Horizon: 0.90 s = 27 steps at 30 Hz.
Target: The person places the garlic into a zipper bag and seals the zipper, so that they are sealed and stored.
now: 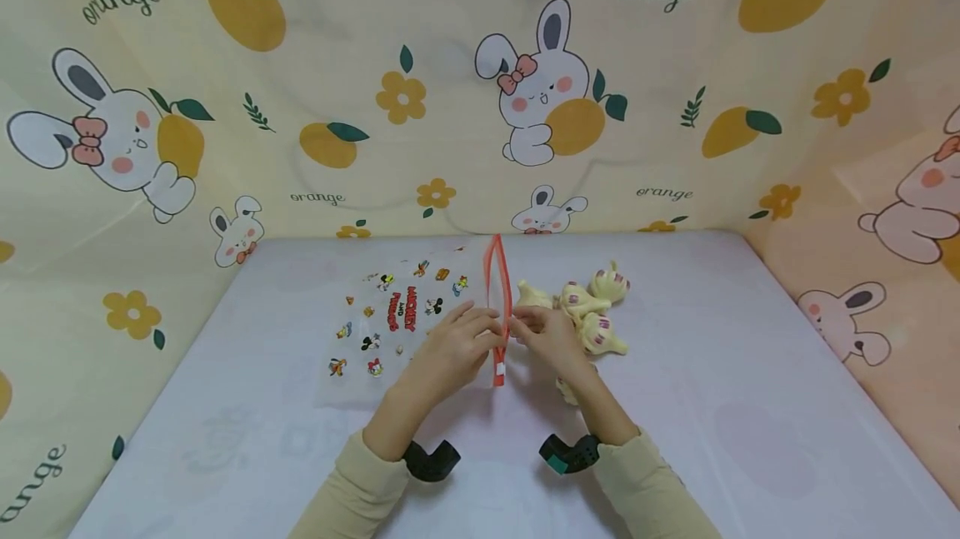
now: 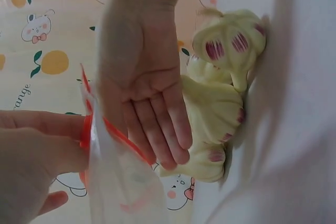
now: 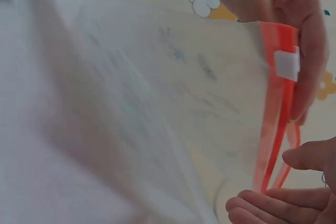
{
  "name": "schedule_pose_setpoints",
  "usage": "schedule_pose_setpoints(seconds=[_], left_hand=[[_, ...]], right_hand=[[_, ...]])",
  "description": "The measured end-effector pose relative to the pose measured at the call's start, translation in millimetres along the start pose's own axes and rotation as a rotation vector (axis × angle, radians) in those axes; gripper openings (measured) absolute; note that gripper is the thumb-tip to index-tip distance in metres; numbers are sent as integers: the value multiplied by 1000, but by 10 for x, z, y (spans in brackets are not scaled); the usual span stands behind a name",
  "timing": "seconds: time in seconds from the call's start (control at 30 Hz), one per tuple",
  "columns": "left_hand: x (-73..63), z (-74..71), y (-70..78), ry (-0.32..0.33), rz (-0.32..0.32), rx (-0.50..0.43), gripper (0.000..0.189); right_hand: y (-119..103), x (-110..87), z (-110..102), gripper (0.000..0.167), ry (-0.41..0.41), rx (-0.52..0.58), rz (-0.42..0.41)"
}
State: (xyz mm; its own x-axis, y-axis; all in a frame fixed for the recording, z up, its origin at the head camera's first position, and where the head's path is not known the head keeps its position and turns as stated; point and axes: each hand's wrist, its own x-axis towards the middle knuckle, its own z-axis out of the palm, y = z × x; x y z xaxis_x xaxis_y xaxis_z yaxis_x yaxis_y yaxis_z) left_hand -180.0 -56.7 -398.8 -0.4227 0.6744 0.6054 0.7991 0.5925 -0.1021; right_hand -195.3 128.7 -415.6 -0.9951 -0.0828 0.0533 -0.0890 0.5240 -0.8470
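A clear zip bag printed with small cartoon figures lies on the table, its red-edged mouth parted and facing right. My left hand pinches the red rim in the left wrist view. Across the mouth is my right hand, its fingers nearly straight and holding nothing; in the right wrist view its fingertips are close beside the rim. Whether they touch it I cannot tell. Several garlic bulbs are clustered just beyond the right hand, one partly hidden under the right wrist. A white slider sits at the rim's near end.
A pale cloth covers the table. Behind and at the sides hangs a curtain printed with rabbits and oranges. Black devices are strapped to both wrists.
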Motion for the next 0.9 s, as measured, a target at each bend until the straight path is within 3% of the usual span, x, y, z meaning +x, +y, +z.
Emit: schedule_pose_setpoints(seconds=[0.43, 0.6, 0.9], left_hand=[[35, -81, 69, 26, 27, -35, 20], [39, -92, 88, 33, 17, 3, 16], [43, -98, 117, 77, -89, 88, 19]], right_hand=[[9, 31, 29, 29, 64, 133, 114], [6, 33, 34, 24, 72, 189, 134], [-39, 3, 49, 22, 96, 189, 113]])
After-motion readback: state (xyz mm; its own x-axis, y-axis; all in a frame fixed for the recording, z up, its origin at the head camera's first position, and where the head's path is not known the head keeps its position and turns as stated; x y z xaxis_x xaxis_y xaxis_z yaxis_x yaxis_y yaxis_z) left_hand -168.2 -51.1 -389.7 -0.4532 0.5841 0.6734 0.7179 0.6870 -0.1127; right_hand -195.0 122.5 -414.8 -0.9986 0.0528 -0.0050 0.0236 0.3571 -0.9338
